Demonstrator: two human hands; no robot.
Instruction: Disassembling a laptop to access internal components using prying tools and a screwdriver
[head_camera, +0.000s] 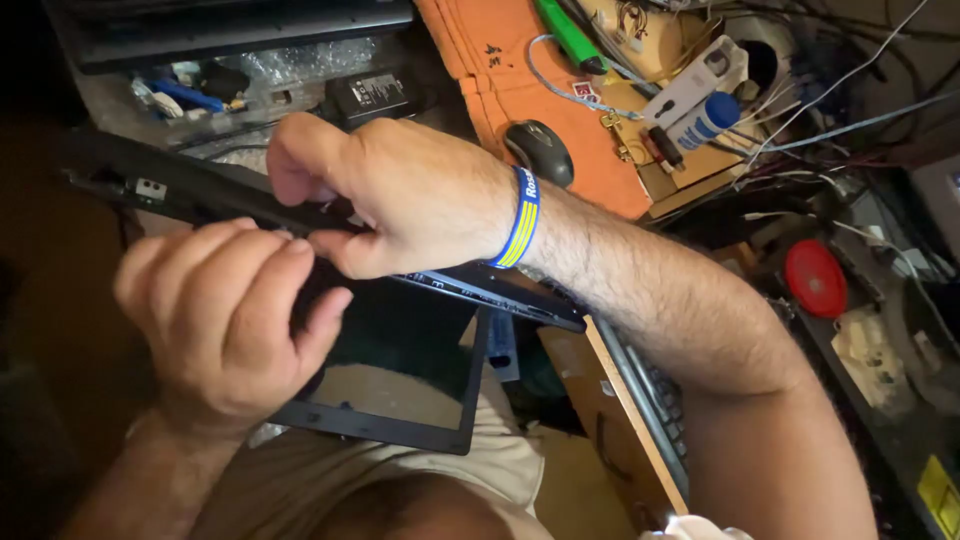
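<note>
A black laptop screen bezel frame (400, 428) rests over my lap, its long top bar (170, 190) running up to the left. My left hand (225, 320) is closed around the frame's upper part, fingers curled over the bar. My right hand (385, 195), with a blue and yellow wristband (520, 218) on the wrist, pinches the same bar just above the left hand, thumb and fingers closed on its edge. The spot where both hands meet the frame is hidden by the fingers.
A black mouse (540, 150) lies on an orange cloth (500, 60) at the back. A black power adapter (375, 95), a green marker (570, 35), a white and blue tube (705, 120), a red lid (815, 278), tangled cables and a keyboard (650, 400) crowd the bench.
</note>
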